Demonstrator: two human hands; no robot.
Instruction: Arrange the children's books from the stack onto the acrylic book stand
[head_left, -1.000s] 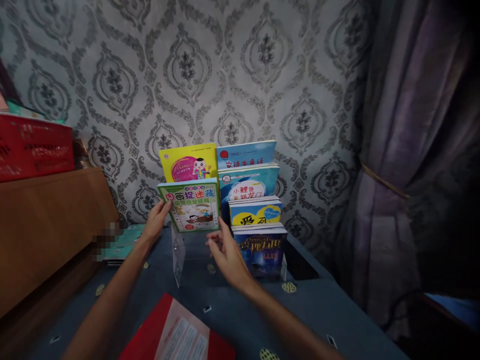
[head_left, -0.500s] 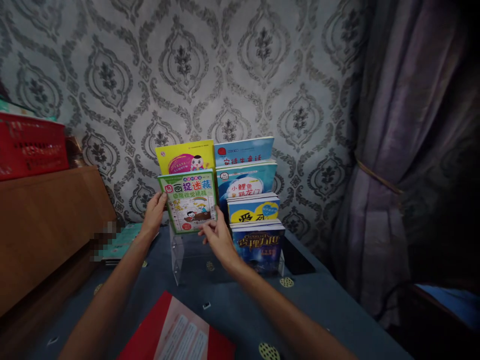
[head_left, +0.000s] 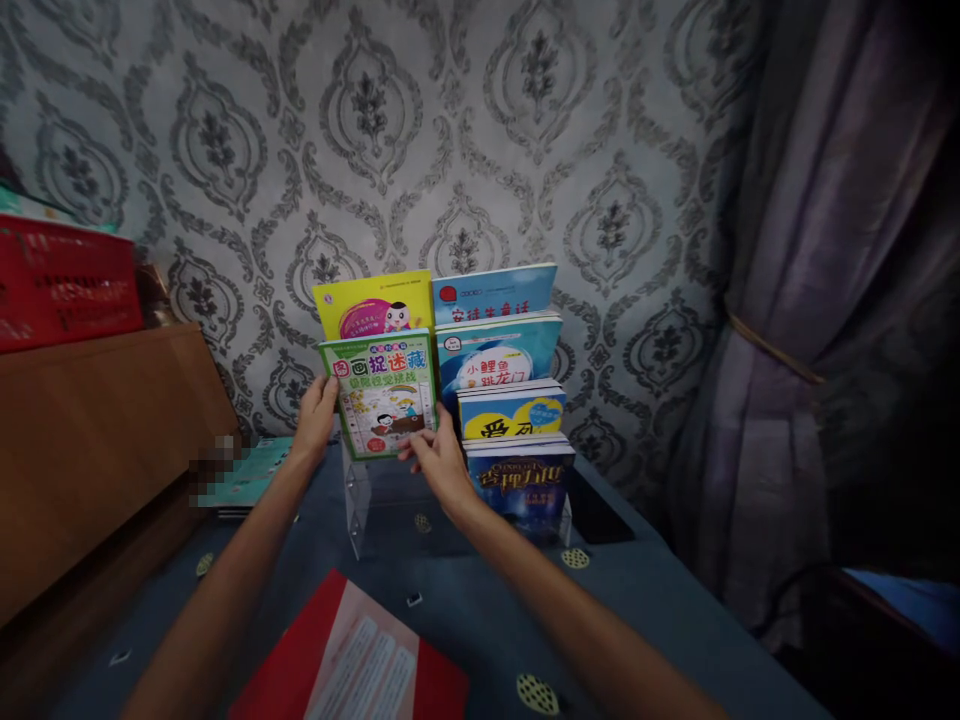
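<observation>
A green-bordered children's book with a cartoon cover stands upright in the left column of a clear tiered book rack. My left hand is closed on its left edge. My right hand grips the right edge, with some fingers stretched across the lower front of the cover. Behind this book rises a yellow book. The right column holds a light blue book, a teal book, a blue-and-yellow book and a dark blue book in front.
A red book or folder with a pale printed panel lies on the blue cloth-covered table nearest me. Teal books are stacked left, beside a wooden box carrying a red basket. A dark flat object lies right of the rack.
The camera view has shifted slightly. Both hands stay at the edges of the green-bordered book, which keeps nearly the same place in front of the yellow one.
</observation>
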